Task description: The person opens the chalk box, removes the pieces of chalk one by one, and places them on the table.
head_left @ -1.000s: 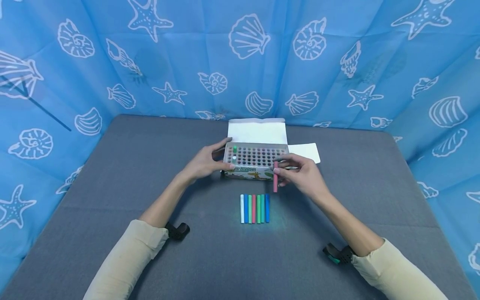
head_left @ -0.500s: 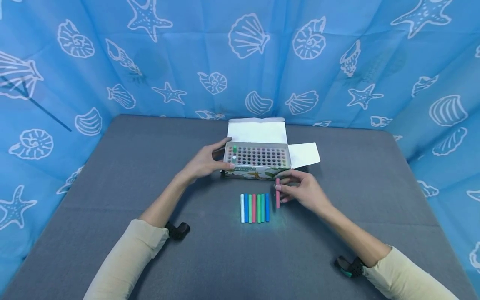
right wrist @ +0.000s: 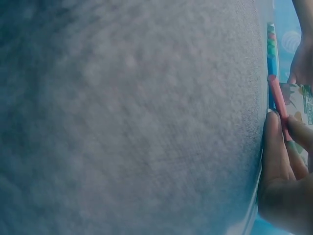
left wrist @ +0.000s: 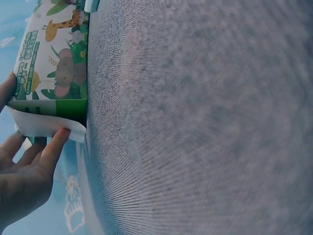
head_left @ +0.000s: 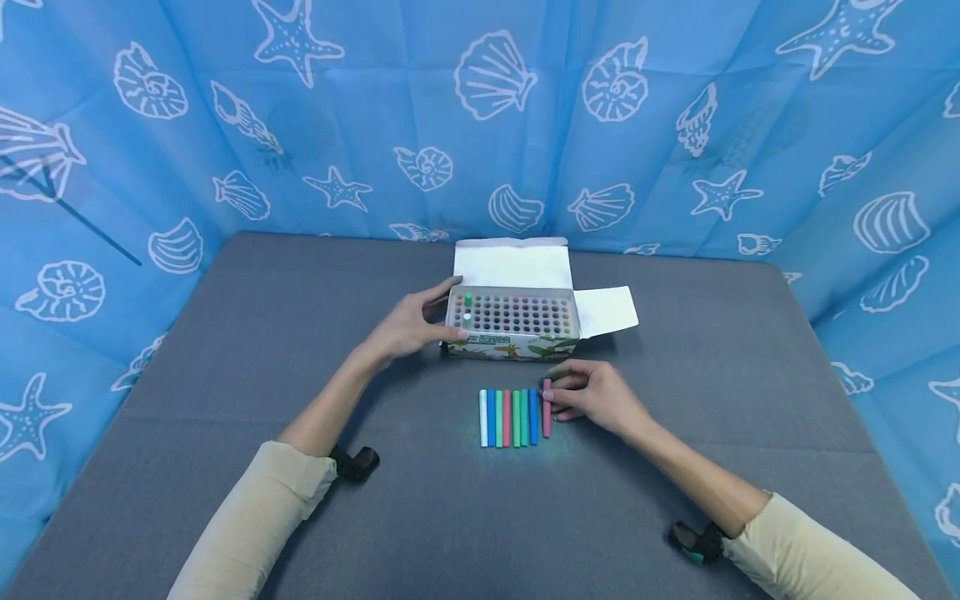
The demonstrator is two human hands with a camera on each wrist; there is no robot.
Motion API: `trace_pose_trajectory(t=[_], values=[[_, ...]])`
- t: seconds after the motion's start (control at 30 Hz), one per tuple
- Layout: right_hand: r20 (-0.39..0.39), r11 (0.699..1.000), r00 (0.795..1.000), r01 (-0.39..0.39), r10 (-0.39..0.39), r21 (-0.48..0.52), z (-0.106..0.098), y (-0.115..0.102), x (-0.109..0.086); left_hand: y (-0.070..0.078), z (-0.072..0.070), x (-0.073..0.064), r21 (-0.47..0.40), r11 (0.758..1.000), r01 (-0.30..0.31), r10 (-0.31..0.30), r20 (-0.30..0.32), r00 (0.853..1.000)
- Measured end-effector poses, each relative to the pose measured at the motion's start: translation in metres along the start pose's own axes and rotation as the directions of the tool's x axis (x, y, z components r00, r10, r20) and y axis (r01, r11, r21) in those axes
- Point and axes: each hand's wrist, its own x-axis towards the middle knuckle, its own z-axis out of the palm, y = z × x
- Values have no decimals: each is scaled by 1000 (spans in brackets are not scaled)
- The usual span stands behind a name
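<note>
My left hand (head_left: 408, 327) holds the left end of the open chalk box (head_left: 517, 348), thumb at the front edge and a finger at the back corner. In the left wrist view, fingers touch the white end flap (left wrist: 44, 125) of the box. Inside is a grid of holes, with a green chalk (head_left: 468, 298) and a white chalk (head_left: 467, 317) standing up at the left. My right hand (head_left: 603, 402) pinches a red chalk stick (head_left: 547, 423) beside a row of chalks; it slants in the right wrist view. Whether it touches the table cannot be told.
Several chalks lie side by side in front of the box, from a white one (head_left: 483, 419) to a blue one (head_left: 533, 419). The box's white lid (head_left: 513, 263) and side flap (head_left: 606, 312) are folded out. A blue shell-patterned curtain (head_left: 375, 108) surrounds the grey table (head_left: 420, 517).
My right hand has brought the red chalk from the box's front right corner toward me, then slightly left, to the right end of the row. My left hand stays on the box.
</note>
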Motion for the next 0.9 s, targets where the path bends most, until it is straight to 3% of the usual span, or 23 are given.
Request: trace_pose_trajectory(t=[0.13,0.43,0.73,0.9], values=[[-16,1000,1000,-24,24,-18,1,1,0,0,0,0,0,1000,-2,2,0,1000],[-81,984,997,-33,19,-174,2,1,1,-1,0,0,16,1000,-1,1,-3,1000],[-58,984,998,-13,3,-175,-3,-1,5,-1,0,1,21,1000,-4,4,1,1000],[-28,985,998,48,-54,-167,-6,-6,7,0,0,1,6,1000,-1,1,3,1000]])
